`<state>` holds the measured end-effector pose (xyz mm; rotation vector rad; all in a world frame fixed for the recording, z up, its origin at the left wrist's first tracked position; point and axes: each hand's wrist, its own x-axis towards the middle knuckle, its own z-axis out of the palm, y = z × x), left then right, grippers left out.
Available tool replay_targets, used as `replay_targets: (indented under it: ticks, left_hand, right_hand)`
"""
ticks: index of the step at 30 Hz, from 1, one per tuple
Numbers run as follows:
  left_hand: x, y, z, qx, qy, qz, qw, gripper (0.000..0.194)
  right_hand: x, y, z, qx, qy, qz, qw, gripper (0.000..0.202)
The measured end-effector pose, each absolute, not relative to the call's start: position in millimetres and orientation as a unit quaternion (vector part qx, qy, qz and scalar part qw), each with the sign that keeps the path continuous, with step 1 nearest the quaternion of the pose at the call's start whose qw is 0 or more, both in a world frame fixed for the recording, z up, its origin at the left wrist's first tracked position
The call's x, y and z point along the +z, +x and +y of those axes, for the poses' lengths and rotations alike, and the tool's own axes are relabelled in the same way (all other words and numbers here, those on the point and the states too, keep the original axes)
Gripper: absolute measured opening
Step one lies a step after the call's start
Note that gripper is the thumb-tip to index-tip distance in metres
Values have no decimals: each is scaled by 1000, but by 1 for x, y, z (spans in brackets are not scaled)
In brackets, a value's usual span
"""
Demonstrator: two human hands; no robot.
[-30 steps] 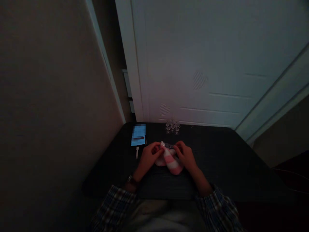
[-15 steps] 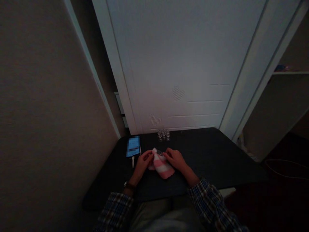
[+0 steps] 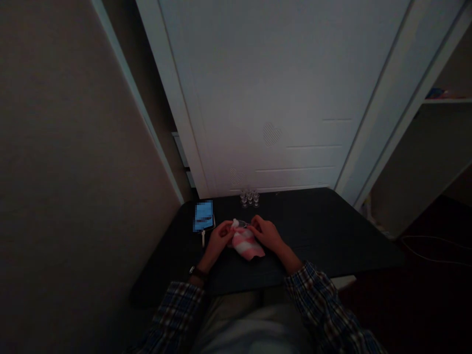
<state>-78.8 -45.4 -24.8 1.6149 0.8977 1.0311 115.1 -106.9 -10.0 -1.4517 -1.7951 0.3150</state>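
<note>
1. Dim rm; dark table (image 3: 313, 236) in front of white door (image 3: 276, 73).
2. My L hand (image 3: 220, 236): fingers curled, pinching cloth (image 3: 248, 246) nr its bunched top.
3. My R hand (image 3: 265, 233): back up, wrist angled in, fingers pinching clear item (image 3: 242, 223), too dim to ID.
4. Striped cloth's btwn hands, over table.
5. Phone (image 3: 203, 215) + cable (image 3: 203, 238) nr L hand; sm. glasses (image 3: 250, 197) beyond both hands, nr door.

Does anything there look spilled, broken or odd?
Only the phone screen looks odd: it shows coarse blue blocks. The pink-striped cloth is bunched, the stemmed glasses stand grouped, and no spill shows. Dim light could hide cracks.
</note>
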Motion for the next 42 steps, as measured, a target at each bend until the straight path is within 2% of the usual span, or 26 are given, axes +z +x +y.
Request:
replay_targets:
  ticks: [5,16,22,29,36,42]
  left_hand:
    - [-30,-81,-40,433,677,371,465,32]
    - [-23,-79,-46,437,680,322,493,34]
    - [-28,-80,-44,429,661,338,515,44]
    - [-20,-79,-48,468,699,320,435,28]
    - [-15,-78,-52,434,689,327,480,35]
    - [-19,-79,-49,448,658,352,492,38]
  right_hand:
    - [-11,116,-106,129,-572,-704,402,21]
    - [-12,117,-104,127,-568,-698,417,26]
    - [-13,112,-107,148,-542,-728,392,18]
    - [-5,110,-113,138,-544,-744,364,16]
    - [-2,110,-114,137,-554,-741,352,16]
    - [-4,111,-111,143,-543,-737,377,14]
